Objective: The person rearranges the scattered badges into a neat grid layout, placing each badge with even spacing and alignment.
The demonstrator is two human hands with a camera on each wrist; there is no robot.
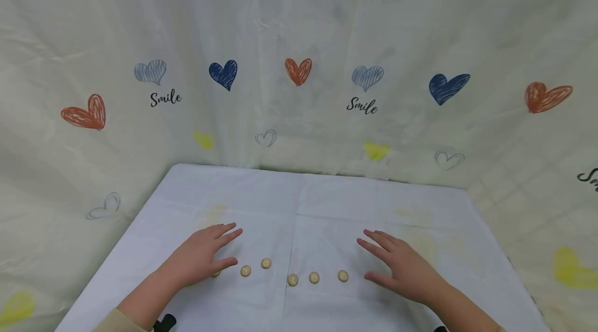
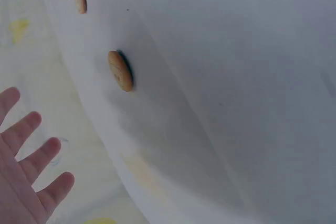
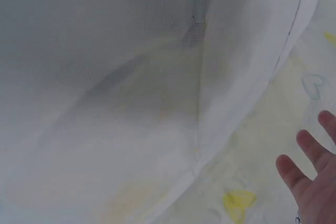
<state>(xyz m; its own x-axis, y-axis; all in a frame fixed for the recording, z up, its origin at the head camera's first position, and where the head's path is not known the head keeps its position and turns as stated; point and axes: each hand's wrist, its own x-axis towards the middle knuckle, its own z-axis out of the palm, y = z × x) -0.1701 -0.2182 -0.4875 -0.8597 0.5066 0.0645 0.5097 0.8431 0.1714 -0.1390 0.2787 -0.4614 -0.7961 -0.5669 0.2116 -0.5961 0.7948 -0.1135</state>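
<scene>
Several small round wooden discs with faint marks on their faces lie in a loose, uneven row on the white-covered table. Among them are a disc (image 1: 266, 263) left of the cloth's middle crease, a disc (image 1: 314, 277) just right of it and a disc (image 1: 343, 275) at the right end. My left hand (image 1: 203, 254) hovers at the row's left end, fingers spread; its thumb partly hides the leftmost disc (image 1: 216, 274). To the right of the row my right hand (image 1: 405, 267) is held with fingers spread, holding nothing. The left wrist view shows one disc (image 2: 121, 71) closely.
The table (image 1: 261, 192) has a white cloth with fold creases. Behind and beside it hangs a pale curtain (image 1: 322, 26) printed with hearts and "Smile". A black object (image 1: 164, 323) shows by the left wrist.
</scene>
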